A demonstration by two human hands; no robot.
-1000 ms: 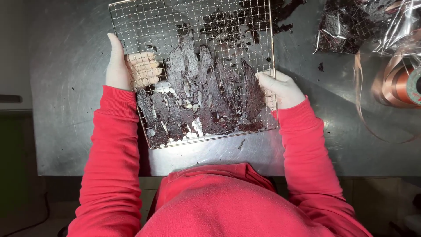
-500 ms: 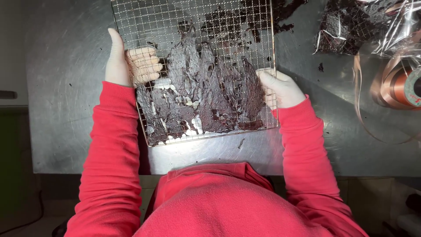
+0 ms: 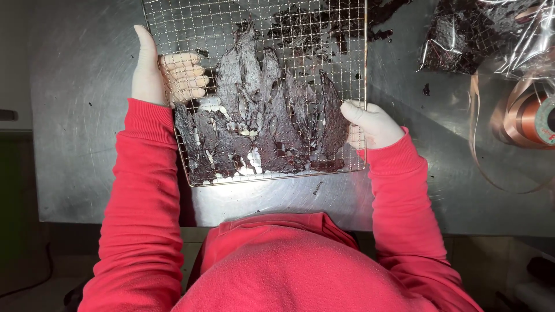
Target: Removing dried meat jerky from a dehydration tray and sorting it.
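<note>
I read this as a food-processing workroom: a bare stainless-steel table (image 3: 87,115) fills my view, a roll of copper-coloured ribbon (image 3: 529,118) sits at three o'clock, and crumpled clear plastic wrap (image 3: 491,34) lies at two o'clock.

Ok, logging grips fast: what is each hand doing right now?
Left hand: closed on the left edge of the wire rack.
Right hand: closed on the rack's right edge.

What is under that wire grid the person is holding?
Under the wire grid lie dark flat strips, with the left hand's fingers curled beneath it and the metal table below. Whatever the strips cover is hidden.
</note>
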